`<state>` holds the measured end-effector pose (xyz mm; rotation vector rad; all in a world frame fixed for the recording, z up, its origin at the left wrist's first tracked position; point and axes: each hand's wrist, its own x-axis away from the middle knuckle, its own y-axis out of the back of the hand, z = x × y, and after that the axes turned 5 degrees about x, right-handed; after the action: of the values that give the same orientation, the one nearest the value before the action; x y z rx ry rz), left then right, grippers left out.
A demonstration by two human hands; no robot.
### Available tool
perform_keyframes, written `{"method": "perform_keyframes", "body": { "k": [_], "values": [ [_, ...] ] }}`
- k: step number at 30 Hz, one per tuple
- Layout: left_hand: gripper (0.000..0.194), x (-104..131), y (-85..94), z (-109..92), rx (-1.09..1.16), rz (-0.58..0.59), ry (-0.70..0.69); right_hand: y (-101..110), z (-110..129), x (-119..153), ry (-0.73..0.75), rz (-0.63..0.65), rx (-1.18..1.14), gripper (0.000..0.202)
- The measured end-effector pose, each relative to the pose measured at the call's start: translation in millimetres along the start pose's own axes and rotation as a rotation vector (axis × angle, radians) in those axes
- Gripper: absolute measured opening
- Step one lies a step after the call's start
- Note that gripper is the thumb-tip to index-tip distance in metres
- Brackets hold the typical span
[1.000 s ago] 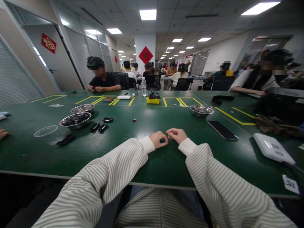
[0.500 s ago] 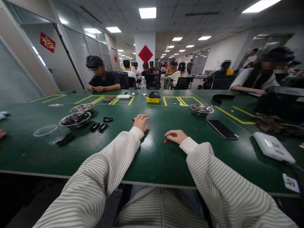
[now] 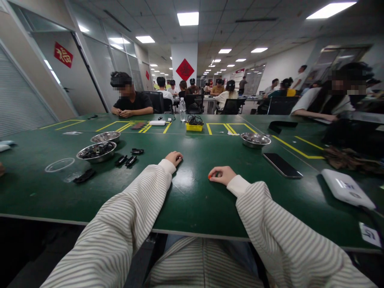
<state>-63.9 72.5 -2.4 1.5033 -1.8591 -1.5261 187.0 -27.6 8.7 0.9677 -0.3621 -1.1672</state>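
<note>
My right hand rests low over the green table, thumb and forefinger pinched on a small orange piece. The piece is too small for me to tell its kind. Further forward and to the left, my left hand lies with its fingers curled together near the tabletop; whatever they hold, if anything, is hidden. Left of that hand lie several black plastic parts. Beyond them stands a steel bowl filled with dark parts.
A second steel bowl stands behind the first, near a clear plastic cup. To the right are another bowl, a phone and a white device. A yellow box and a bottle stand ahead. Other people sit around.
My right thumb and forefinger have closed on the orange piece, which lay on the table before. My left hand has curled its fingers and drawn slightly nearer; the small reddish thing beside it is now hidden.
</note>
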Motion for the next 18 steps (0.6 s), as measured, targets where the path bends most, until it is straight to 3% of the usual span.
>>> {"method": "perform_keyframes", "body": {
  "k": [6, 9, 12, 18],
  "values": [
    [0.022, 33, -19.9, -68, 0.192, 0.109, -0.232, -4, -3, -1, -0.011, -0.023, -0.064, 0.019],
    [0.022, 44, -25.8, -93, 0.222, 0.149, -0.275, -6, -4, -2, 0.009, -0.027, -0.092, 0.016],
    [0.021, 47, -26.7, -102, 0.187, 0.125, -0.242, -7, -3, -2, 0.017, -0.041, -0.13, 0.015],
    [0.015, 45, -25.1, -97, 0.163, 0.074, -0.215, -8, 2, 0, 0.023, -0.065, -0.24, 0.015]
  ]
}}
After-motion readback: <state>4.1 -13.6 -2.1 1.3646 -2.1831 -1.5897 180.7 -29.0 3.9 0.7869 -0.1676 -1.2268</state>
